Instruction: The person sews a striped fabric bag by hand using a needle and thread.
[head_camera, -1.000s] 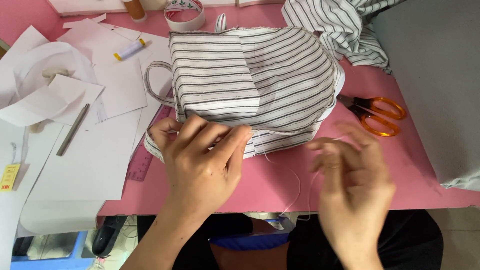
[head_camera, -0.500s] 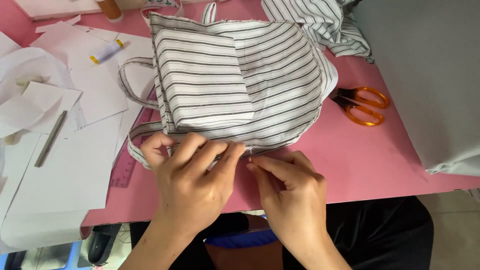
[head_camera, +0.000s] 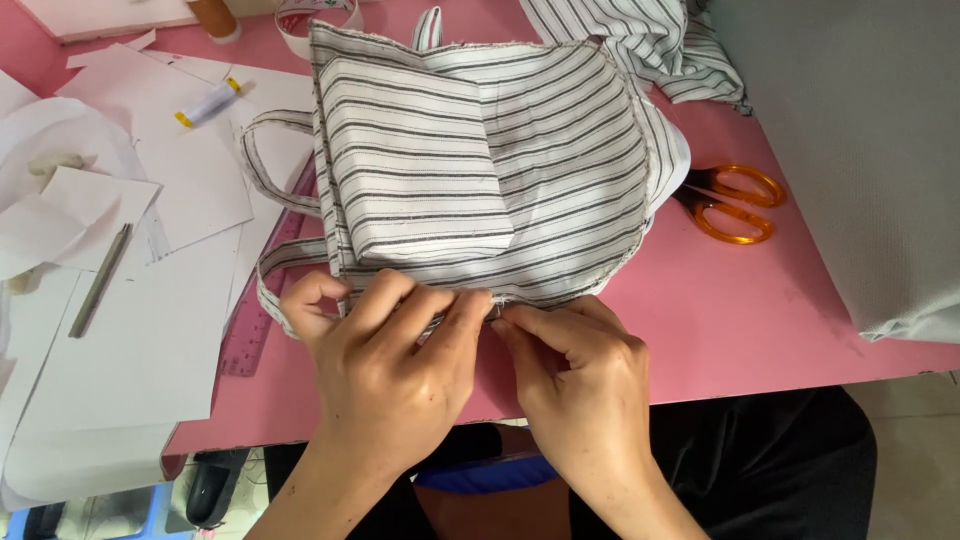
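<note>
Nearest the body, the left hand (head_camera: 385, 375) and right hand (head_camera: 580, 385) met fingertip to fingertip, both curled shut and pinching the near hem of the striped fabric bag (head_camera: 480, 170). The bag lay at twelve o'clock from both hands, its hem running nine to three along the pink worktop (head_camera: 760, 330). Beyond, orange-handled scissors (head_camera: 735, 205) rested at two o'clock, white paper sheets (head_camera: 140, 330) at nine.
</note>
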